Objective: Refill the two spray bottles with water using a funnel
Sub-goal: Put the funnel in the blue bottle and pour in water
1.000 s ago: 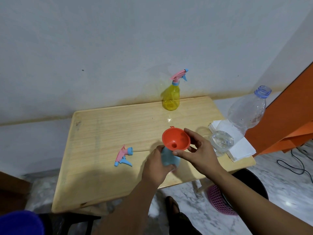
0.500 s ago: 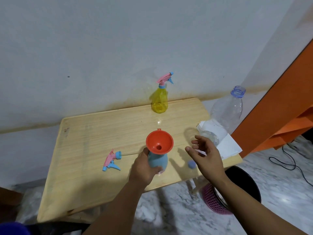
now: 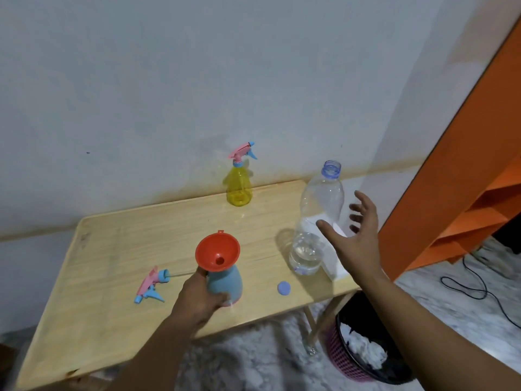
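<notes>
No text, label, brand or number can be read on anything in view.

Left hand (image 3: 198,299) holding blue spray bottle (image 3: 225,282) with orange funnel (image 3: 217,255), right hand (image 3: 356,235) spread beside water bottle (image 3: 317,221)

Your right hand (image 3: 355,237) let go of the orange funnel (image 3: 217,255) and reached, fingers spread, toward the water bottle (image 3: 317,221).

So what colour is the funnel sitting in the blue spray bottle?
Orange-red. The plastic funnel shows best in the head view, atop the blue spray bottle.
</notes>
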